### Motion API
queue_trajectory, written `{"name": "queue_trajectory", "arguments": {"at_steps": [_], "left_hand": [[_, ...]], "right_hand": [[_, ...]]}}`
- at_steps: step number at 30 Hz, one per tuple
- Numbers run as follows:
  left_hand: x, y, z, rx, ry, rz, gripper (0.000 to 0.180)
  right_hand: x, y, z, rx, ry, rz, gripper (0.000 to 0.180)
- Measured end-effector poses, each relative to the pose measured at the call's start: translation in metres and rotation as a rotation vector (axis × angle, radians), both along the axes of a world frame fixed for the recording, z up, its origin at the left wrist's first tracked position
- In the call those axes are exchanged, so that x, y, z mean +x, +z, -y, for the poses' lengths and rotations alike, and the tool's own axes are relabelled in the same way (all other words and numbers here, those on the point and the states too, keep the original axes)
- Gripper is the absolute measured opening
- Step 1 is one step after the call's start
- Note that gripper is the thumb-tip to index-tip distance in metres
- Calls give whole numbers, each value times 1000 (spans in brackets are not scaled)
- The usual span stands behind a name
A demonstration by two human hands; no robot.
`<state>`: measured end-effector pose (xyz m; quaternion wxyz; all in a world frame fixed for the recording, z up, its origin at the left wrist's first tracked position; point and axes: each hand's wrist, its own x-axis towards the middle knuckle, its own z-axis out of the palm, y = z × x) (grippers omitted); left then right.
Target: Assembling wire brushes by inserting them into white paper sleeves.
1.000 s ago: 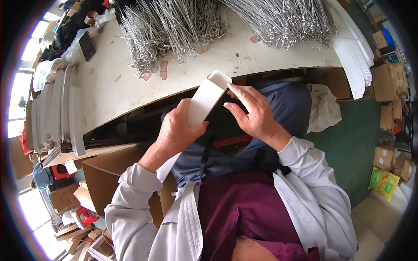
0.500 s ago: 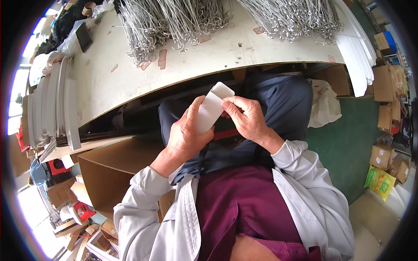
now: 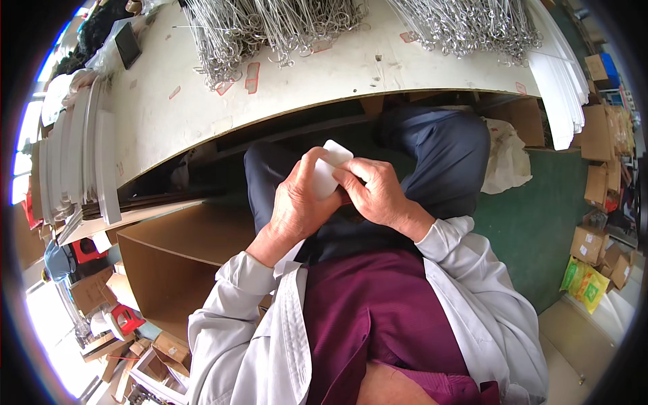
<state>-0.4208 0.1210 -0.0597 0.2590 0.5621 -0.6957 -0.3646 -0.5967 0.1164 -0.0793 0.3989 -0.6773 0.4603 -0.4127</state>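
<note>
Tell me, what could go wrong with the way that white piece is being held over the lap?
1. The white card piece is pinched between the left hand and right hand above the knees, off the table; if it slips, it would likely fall to the green floor.
2. Both hands press it close together, so it might crease.
3. The open cardboard box sits beside the left elbow and might get bumped.

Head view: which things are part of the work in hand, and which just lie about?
In hand: white flat piece, gripped by left hand and right hand over the lap.

Lying about: metal wire hooks on the white table, white strip stacks, open cardboard box.
</note>
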Motion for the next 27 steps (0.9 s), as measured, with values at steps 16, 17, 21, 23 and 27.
{"name": "queue_trajectory", "arguments": {"at_steps": [16, 17, 21, 23, 27], "left_hand": [[-3, -15, -14, 22, 106, -27, 49], [-4, -15, -15, 23, 108, -27, 49], [-8, -19, -19, -36, 124, -12, 62], [-9, -21, -20, -63, 127, -16, 65], [-8, -22, -20, -60, 110, 44, 71]], "right_hand": [[10, -6, -11, -156, -38, -80, 27], [9, -2, -11, -155, -36, -80, 27], [9, -4, -10, 3, -59, -61, 21], [10, -5, -11, 105, -77, -12, 21], [14, -3, -13, 247, -59, 102, 20]]}}
